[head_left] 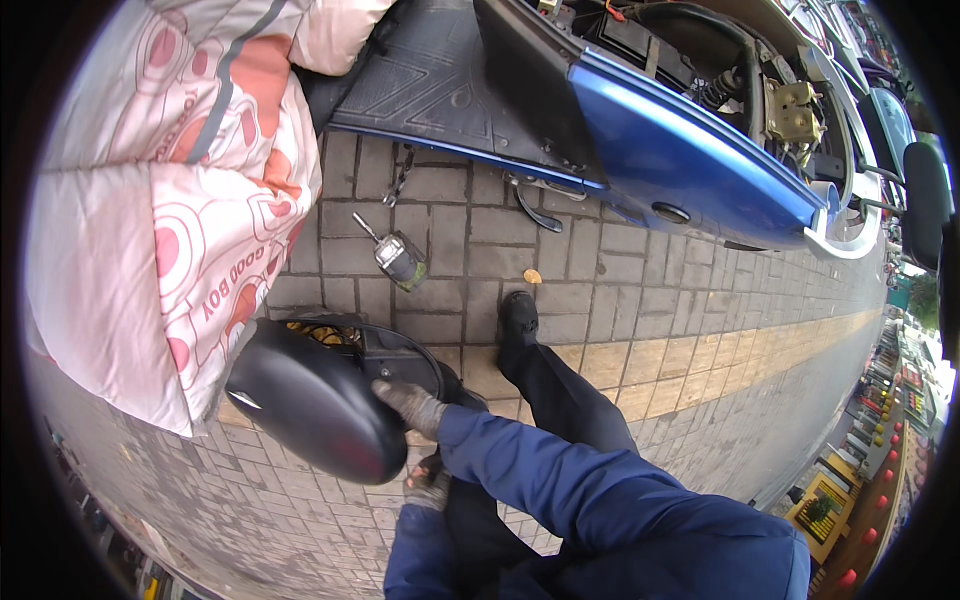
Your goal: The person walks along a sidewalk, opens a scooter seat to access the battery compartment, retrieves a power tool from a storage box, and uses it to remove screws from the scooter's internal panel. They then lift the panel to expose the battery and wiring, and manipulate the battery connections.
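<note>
A black scooter seat (305, 400) hangs tilted over the pavement in front of me, off the scooter. Its smooth rounded cover faces me, and part of the hollow underside (390, 350) shows at the far edge. My gloved right hand (410, 405) is closed on the seat's right side, thumb along the cover. Lower down, my gloved left hand (430, 482) is curled at the seat's near right end; the seat hides part of its fingers. Beyond the seat, a cordless power driver (398, 258) lies on the paving.
A blue scooter (670, 140) stands across the far side, its seat bay (690, 60) uncovered with battery and wiring showing. Left of it hangs a pink and white quilted cover (220, 220). The kickstand (537, 210) and my right shoe (518, 318) are on the brick paving.
</note>
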Tool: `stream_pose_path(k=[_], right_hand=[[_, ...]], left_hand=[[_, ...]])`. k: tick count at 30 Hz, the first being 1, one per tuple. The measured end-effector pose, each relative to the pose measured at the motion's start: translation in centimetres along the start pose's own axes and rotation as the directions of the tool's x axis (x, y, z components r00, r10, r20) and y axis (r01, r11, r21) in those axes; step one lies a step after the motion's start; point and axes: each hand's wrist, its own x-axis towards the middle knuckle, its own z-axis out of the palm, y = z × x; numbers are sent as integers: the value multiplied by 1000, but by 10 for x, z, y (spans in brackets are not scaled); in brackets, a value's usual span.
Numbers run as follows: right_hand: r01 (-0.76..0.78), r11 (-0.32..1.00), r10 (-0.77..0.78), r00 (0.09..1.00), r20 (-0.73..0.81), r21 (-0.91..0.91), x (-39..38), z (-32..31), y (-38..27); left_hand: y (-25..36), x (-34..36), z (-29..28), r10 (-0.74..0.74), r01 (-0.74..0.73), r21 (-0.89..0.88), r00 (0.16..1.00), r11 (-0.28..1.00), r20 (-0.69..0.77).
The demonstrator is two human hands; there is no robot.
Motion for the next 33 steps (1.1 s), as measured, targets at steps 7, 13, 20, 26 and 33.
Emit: stream_pose_path(k=[7, 13, 20, 26, 33], right_hand=[[-173, 951, 82, 940, -330, -257, 55, -102, 24], [-255, 916, 184, 953, -242, -309, 31, -110, 4], [-283, 947, 266, 956, -123, -153, -120, -120, -90], [-8, 941, -180, 834, -521, -337, -267, -189, -175], [229, 951, -296, 479, -826, -208, -397, -230, -220]], left_hand=[[132, -16, -24, -9, -88, -429, 976, 899, -218], [190, -2, -24, -53, -63, -489, 974, 870, -220], [297, 5, 3, 35, -81, -368, 991, 926, -131], [365, 20, 32, 108, -110, -338, 994, 935, -24], [379, 68, 64, -39, 66, -293, 995, 954, 97]])
